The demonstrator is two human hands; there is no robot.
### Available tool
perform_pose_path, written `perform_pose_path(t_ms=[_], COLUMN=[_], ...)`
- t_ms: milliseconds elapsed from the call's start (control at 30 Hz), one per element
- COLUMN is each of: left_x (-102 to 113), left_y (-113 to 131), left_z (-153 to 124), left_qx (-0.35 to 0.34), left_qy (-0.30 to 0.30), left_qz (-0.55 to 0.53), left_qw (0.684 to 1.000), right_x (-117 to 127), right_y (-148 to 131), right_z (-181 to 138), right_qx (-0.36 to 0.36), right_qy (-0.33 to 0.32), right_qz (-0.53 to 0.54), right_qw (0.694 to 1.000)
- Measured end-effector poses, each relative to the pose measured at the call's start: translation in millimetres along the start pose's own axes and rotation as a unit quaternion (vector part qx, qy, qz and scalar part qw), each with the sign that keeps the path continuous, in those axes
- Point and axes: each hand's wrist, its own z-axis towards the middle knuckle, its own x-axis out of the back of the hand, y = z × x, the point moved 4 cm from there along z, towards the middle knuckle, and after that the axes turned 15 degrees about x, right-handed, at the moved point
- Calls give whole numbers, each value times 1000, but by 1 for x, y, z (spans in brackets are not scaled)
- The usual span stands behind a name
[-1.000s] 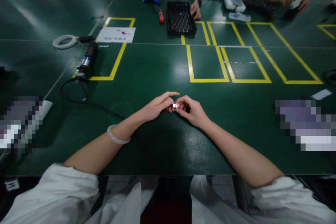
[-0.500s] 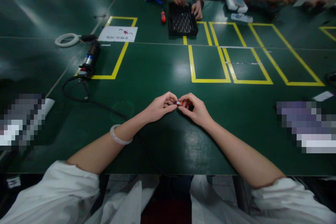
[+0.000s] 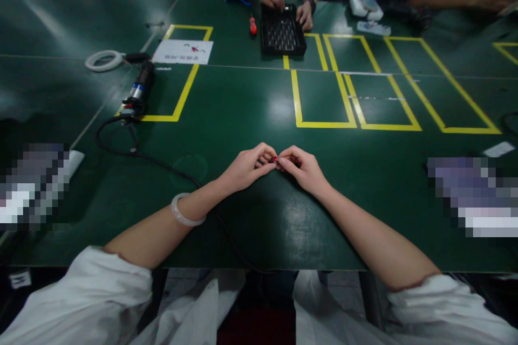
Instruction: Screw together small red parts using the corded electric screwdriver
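Between my fingertips sits a small red and black part (image 3: 274,160), mostly covered by the fingers, so its kind cannot be made out. My left hand (image 3: 253,165) pinches it from the left with thumb and forefinger. From the right, my right hand (image 3: 301,167) closes thumb and fingers on its other end. The two hands meet just above the green table (image 3: 259,215), fingertips touching or nearly so.
A black corded tool (image 3: 140,89) lies at the left, its cable running under my left forearm. Beyond are a white ring (image 3: 103,61), a printed sheet (image 3: 183,52) and a red screwdriver (image 3: 253,26). Across the table, a person's hands work at a black tray (image 3: 283,35).
My right fingers have closed further over the small part, hiding its orange end. My hands have drawn slightly closer together. At the far right, another person's arm has moved right.
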Motion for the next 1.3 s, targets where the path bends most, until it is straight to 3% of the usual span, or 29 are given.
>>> perform_pose_path(t_ms=[333, 567, 1300], left_x=[2, 3, 3], left_y=[2, 3, 1], left_z=[2, 2, 2], left_qx=[21, 10, 25], left_qy=[-1, 24, 4], left_qz=[-22, 6, 9], left_qw=[1000, 1000, 1000], right_x=[-1, 0, 2], right_y=[-4, -4, -3], right_z=[0, 1, 1], right_qx=[49, 43, 44], right_qy=[-20, -16, -21], right_qz=[-35, -33, -82], right_qw=[998, 998, 995])
